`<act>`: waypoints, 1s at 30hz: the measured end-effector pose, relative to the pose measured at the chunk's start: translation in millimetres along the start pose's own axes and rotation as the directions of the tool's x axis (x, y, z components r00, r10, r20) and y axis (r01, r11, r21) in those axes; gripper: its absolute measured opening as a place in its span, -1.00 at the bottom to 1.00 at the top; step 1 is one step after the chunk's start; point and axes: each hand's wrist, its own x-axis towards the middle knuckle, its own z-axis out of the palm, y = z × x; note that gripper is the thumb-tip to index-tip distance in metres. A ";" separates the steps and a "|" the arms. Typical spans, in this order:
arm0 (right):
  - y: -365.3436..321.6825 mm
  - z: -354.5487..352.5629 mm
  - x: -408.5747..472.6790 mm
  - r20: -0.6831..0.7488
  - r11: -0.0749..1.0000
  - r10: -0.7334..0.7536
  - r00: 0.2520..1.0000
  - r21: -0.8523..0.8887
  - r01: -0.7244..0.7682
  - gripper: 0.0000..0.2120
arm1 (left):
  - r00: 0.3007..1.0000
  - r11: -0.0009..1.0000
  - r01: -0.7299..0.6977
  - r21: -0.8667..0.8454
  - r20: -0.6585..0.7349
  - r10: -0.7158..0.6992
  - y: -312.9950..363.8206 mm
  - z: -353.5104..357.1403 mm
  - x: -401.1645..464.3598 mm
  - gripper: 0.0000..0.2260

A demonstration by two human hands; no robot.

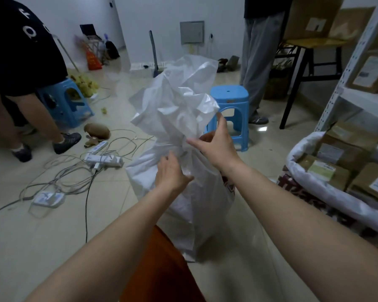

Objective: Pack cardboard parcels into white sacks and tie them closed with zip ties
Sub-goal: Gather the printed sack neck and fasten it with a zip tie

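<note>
A full white sack (179, 118) stands upright on the tiled floor in front of me, its top bunched into a neck. My left hand (171, 173) grips the gathered neck from the near side, fingers curled into the fabric. On the far right side of the neck, my right hand (216, 144) holds it with thumb and fingers spread around the bunch. I cannot make out a zip tie at the neck. A second open white sack (314, 192) at the right holds several cardboard parcels (336, 158).
A blue stool (229, 110) stands just behind the sack. Cables and power strips (100, 159) sprawl on the floor at left. A person in black stands at far left by another blue stool (66, 103). Another person's legs (260, 62), a chair and metal shelving (358, 62) are at right.
</note>
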 end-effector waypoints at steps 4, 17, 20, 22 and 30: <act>-16.3 10.9 44.5 -0.109 0.979 0.061 0.992 0.199 -0.038 -0.85 | 0.993 0.976 0.096 -0.196 -0.049 -0.108 -14.9 6.3 36.6 0.04; 12.0 0.9 134.4 0.041 0.843 0.052 0.998 0.533 -0.066 -0.89 | 0.946 0.832 0.082 -0.549 -0.221 -0.239 13.3 48.0 173.8 -0.73; 52.6 3.2 139.2 -0.083 0.958 0.110 0.990 0.275 -0.083 -0.91 | 0.937 0.793 0.130 -0.595 -0.188 -0.296 10.8 52.9 197.2 -0.73; 95.8 12.7 146.3 -0.036 0.987 0.137 0.990 -0.083 -0.139 -0.84 | 0.937 0.783 0.146 -0.605 -0.170 -0.307 10.5 56.8 210.1 -0.73; 165.3 64.9 173.0 0.246 0.598 0.133 0.960 -0.793 0.120 -0.61 | 0.898 0.681 0.206 -0.703 -0.142 -0.417 -0.3 74.9 230.9 -0.72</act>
